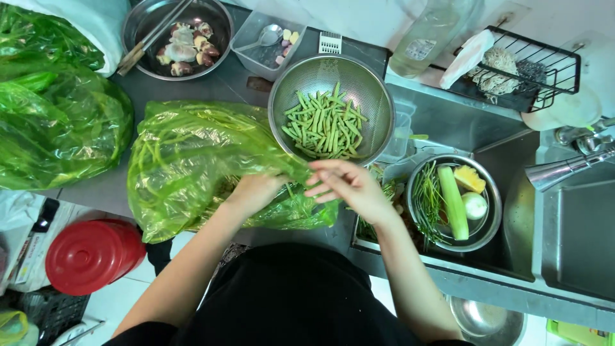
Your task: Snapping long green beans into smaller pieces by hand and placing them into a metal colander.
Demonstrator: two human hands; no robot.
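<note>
**Bare forearms and a black top, seen from above**

The person's body fills the lower middle of the view. A plain black garment covers the chest and shoulders, smooth and unmarked, with no print or visible seams. Both forearms are uncovered from the upper arm down, so no sleeves reach the wrists. The left hand [255, 192] and right hand [349, 186] are bare: no gloves, rings, watch or bracelets show. Fingernails look short and unpainted.

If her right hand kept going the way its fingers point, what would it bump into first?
The right hand points left toward the left hand at the mouth of the green plastic bag. It would probably meet that hand or the bag first; depth is unclear.
</note>
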